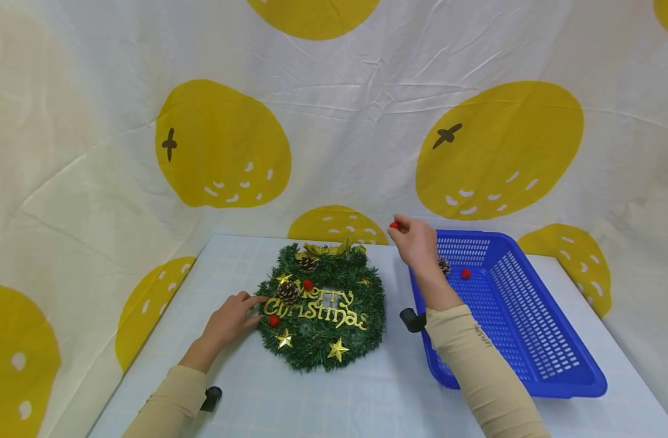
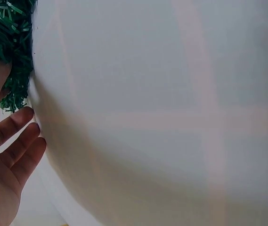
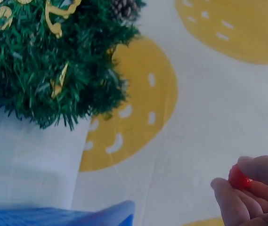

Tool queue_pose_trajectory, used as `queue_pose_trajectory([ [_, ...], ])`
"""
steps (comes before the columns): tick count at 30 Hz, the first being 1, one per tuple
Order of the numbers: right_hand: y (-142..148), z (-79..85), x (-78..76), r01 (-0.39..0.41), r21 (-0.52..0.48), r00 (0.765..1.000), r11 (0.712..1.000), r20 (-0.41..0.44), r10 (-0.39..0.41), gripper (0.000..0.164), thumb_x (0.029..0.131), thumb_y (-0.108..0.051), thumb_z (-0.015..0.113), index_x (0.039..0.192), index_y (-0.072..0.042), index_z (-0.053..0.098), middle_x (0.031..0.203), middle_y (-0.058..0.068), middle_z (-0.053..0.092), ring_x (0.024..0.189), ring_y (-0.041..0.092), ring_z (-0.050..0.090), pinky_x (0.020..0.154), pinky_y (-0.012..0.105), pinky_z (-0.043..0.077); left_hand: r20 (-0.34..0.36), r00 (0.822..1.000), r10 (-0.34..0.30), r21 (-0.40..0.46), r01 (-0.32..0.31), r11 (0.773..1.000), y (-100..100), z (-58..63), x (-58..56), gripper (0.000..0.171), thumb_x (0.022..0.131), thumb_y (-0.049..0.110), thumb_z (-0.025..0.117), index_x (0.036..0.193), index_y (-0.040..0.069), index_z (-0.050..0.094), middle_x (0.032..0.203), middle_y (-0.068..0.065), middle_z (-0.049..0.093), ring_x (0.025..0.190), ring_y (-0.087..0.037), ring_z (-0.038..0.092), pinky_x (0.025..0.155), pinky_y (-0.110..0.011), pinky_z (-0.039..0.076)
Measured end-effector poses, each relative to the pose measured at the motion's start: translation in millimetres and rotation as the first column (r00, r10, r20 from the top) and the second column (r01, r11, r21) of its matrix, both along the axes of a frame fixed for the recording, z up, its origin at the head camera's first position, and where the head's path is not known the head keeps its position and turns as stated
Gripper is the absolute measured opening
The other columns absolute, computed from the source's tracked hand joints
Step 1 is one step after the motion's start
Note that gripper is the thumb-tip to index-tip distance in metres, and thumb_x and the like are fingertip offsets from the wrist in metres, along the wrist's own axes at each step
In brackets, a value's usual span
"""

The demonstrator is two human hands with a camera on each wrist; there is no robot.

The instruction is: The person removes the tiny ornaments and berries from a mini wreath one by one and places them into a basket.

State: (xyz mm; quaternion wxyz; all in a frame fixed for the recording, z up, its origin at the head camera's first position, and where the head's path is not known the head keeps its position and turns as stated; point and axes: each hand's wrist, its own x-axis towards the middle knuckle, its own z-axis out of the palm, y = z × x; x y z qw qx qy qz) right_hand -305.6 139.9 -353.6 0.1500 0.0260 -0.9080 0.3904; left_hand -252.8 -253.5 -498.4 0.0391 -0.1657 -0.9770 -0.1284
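A green Christmas wreath (image 1: 320, 356) lies on the table with gold "Merry Christmas" lettering (image 1: 334, 315), gold stars, pine cones and red berries on it. At its left edge, my left hand (image 1: 231, 317) touches the greenery. In the left wrist view, one digit of the left hand (image 2: 2, 174) lies against the wreath (image 2: 16, 70) and the other fingers are extended, apart from it. My right hand (image 1: 418, 243) is raised above the far left corner of the blue basket. Between its thumb and fingertips it pinches a small red berry (image 3: 238, 177), clear of the wreath.
The blue plastic basket (image 1: 577, 374) stands right of the wreath, under the right forearm. Inside it are a pine cone (image 1: 444, 266) and another red berry (image 1: 466, 274). A white cloth with yellow fruit prints (image 1: 361, 134) hangs behind the table (image 1: 290, 407).
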Motion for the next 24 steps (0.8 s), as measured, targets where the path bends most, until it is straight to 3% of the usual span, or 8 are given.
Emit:
queue_pose_trajectory([
  [10, 41, -5.5, -12.5, 0.085, 0.036, 0.996, 0.996, 0.037, -0.086, 0.043, 0.098, -0.018, 0.058, 0.137, -0.001, 0.055, 0.128, 0.019, 0.061, 0.123, 0.039, 0.051, 0.103, 0.049, 0.039, 0.002, 1.0, -0.002, 0.003, 0.002, 1.0, 0, 0.2, -0.1, 0.039, 0.09, 0.016, 0.071, 0.128, 0.013, 0.064, 0.097, -0.007, 0.055, 0.081, -0.022, 0.052, 0.058, -0.037, 0.046],
  [16, 65, -14.9, -16.3, 0.122, 0.074, 0.991, 0.99, 0.052, -0.126, 0.042, 0.096, -0.015, 0.06, 0.133, 0.003, 0.058, 0.125, 0.024, 0.061, 0.118, 0.044, 0.052, 0.1, 0.052, 0.04, 0.009, 1.0, -0.003, -0.002, 0.003, 1.0, 1, -0.8, -1.1, 0.04, 0.09, 0.018, 0.071, 0.129, 0.014, 0.063, 0.098, -0.007, 0.055, 0.082, -0.022, 0.052, 0.056, -0.036, 0.045],
  [24, 84, -34.8, -19.9, 0.151, 0.147, 0.976, 0.978, 0.133, -0.171, 0.039, 0.096, -0.014, 0.06, 0.13, 0.006, 0.059, 0.124, 0.027, 0.06, 0.118, 0.047, 0.05, 0.099, 0.055, 0.039, 0.007, 1.0, 0.007, -0.002, -0.007, 1.0, 1, -2.4, -2.6, 0.04, 0.09, 0.019, 0.071, 0.129, 0.015, 0.064, 0.098, -0.006, 0.054, 0.082, -0.022, 0.052, 0.055, -0.036, 0.045],
])
